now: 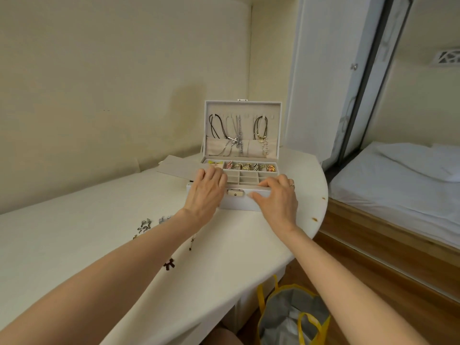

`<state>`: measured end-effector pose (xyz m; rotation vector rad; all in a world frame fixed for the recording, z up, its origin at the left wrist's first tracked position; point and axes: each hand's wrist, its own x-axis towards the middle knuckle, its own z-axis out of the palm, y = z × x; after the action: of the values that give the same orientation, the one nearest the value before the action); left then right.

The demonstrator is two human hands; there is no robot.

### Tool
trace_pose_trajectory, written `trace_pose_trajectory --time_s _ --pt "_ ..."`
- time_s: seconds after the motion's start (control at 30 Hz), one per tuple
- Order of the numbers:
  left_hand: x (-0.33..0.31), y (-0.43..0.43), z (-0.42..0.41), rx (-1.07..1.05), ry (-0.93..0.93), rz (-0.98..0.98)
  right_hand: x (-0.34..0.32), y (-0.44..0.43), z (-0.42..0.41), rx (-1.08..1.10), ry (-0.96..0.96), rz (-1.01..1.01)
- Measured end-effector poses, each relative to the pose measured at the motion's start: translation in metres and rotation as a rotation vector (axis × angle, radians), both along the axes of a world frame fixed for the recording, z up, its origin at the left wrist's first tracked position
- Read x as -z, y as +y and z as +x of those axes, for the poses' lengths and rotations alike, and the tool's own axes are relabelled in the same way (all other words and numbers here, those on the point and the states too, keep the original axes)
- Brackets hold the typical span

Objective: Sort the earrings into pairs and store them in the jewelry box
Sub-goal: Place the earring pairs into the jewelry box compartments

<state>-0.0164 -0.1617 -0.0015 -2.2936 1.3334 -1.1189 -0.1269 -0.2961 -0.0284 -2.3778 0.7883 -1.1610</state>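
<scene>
A white jewelry box (242,202) stands open on the white table (74,245), its lid upright with necklaces (236,138) hanging inside. Rings and trinkets fill the box's back compartments (251,167); the small front ones look empty. My left hand (206,192) rests on the box's front left corner, fingers over the tray. My right hand (276,197) grips the front right edge, thumb on the front wall near the clasp (233,193). Several silver earrings (145,226) lie loose on the table to the left, and a dark bow-shaped earring (169,264) lies nearer me.
A flat grey insert (174,166) lies behind the box at its left. The table's curved edge (321,220) runs just right of the box. Below it sits a yellow-handled bag (293,317) on the wood floor. A bed (398,185) stands at the right.
</scene>
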Motion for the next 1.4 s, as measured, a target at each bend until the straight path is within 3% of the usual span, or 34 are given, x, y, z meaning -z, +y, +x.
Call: trace_pose_trajectory --time_s 0.1,0.3,0.47,0.63,0.9,1.13,1.4 --pt "-0.002 0.007 0.009 0.092 0.120 -0.044 0.005 0.000 0.000 -0.007 -0.044 -0.091" --pt "-0.009 0.047 0.015 0.310 0.708 -0.239 0.005 0.030 0.004 -0.130 -0.194 -0.330" --pt "-0.015 0.072 0.032 0.144 0.829 -0.254 0.005 0.065 0.020 -0.502 -0.048 -0.071" --pt "-0.015 0.075 0.047 -0.046 0.969 -0.113 0.002 0.083 0.044 -0.621 0.240 0.055" --pt "-0.006 0.072 0.054 -0.188 0.863 -0.053 -0.003 0.091 0.064 -0.514 0.393 0.108" --pt "0.001 0.066 0.049 -0.223 0.892 -0.042 -0.002 0.090 0.068 -0.505 0.394 0.110" --pt "-0.005 0.066 0.045 -0.114 0.899 -0.165 0.001 0.083 0.062 -0.548 0.183 0.299"
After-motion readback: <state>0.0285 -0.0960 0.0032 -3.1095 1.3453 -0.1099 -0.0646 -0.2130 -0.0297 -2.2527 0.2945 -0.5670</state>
